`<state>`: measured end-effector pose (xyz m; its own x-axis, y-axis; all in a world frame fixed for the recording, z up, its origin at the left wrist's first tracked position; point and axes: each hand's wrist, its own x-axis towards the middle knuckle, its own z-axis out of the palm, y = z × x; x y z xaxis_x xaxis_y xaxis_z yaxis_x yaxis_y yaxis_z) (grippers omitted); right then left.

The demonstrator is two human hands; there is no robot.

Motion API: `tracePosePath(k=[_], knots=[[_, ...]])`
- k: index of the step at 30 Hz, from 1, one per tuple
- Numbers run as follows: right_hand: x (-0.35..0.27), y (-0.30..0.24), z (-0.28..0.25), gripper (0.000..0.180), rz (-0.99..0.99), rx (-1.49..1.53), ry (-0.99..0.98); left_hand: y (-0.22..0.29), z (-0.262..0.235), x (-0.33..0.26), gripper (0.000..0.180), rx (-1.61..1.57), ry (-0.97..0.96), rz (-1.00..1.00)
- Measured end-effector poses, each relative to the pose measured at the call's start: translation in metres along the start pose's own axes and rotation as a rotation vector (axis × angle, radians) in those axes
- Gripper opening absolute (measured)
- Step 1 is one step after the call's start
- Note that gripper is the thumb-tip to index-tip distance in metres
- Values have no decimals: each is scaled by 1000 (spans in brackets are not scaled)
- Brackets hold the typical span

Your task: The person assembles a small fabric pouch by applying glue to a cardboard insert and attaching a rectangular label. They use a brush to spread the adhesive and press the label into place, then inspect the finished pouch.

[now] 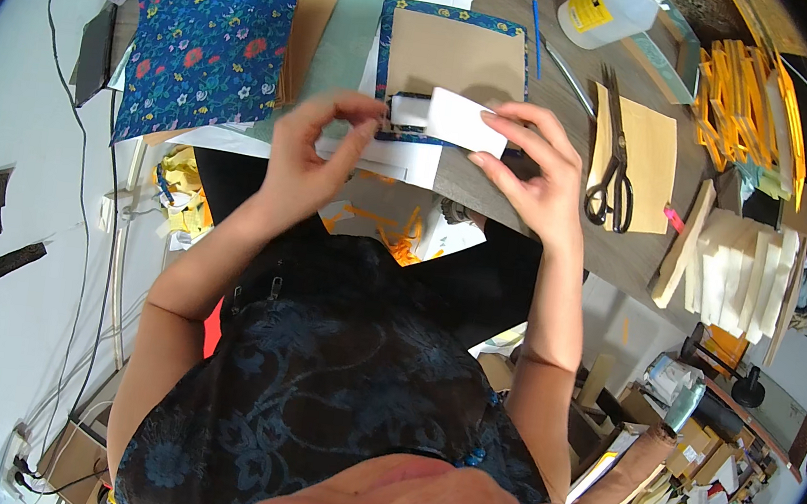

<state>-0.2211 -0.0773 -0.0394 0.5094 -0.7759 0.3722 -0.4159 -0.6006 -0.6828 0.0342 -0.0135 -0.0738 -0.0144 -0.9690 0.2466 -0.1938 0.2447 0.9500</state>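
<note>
My right hand grips a small white rectangular piece between thumb and fingers, tilted over the near edge of a board. The board is covered at its margins with blue floral material, with a tan panel in the middle. Beside the white piece, a smaller white rectangle with a dark border shows near the board's edge. To its left is my left hand, thumb and forefinger curled close to each other. Motion smears its fingertips, so I cannot tell whether they hold anything.
A blue floral sheet lies at the left over brown boards. Black scissors rest on tan paper at the right. Further back are a blue brush and a clear bottle. White blocks stand at the right edge.
</note>
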Motion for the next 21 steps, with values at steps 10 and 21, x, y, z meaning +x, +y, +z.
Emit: tracePosePath(k=[10, 21], knots=[[30, 40, 24, 33, -129, 17, -122, -14, -10, 37, 45, 276, -114, 139], [17, 67, 31, 28, 171, 638, 20, -6, 3, 45, 49, -514, 200, -554]])
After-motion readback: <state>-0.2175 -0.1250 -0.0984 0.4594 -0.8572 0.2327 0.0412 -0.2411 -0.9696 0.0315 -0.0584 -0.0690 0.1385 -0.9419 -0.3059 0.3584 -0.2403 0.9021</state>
